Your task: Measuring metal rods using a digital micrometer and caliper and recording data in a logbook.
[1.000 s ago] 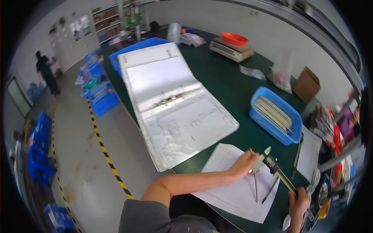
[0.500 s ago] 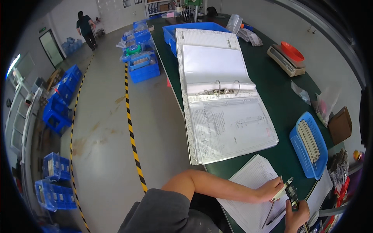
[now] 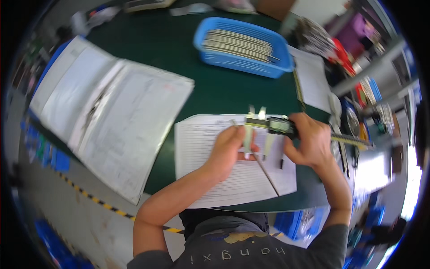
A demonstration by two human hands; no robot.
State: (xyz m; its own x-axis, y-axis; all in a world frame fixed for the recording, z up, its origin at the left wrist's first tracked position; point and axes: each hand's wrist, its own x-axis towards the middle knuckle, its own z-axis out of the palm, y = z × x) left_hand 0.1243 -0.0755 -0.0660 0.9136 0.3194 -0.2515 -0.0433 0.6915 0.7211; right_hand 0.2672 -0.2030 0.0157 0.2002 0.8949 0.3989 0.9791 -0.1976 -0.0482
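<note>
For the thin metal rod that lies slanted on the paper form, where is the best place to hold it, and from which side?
Probably the lower end of the thin metal rod, taken from above with a fingertip pinch. That end lies free on the paper form, while its upper part runs under the left hand and the digital caliper, which the right hand holds. The rod lies flat, so a side approach would be hard.
</note>
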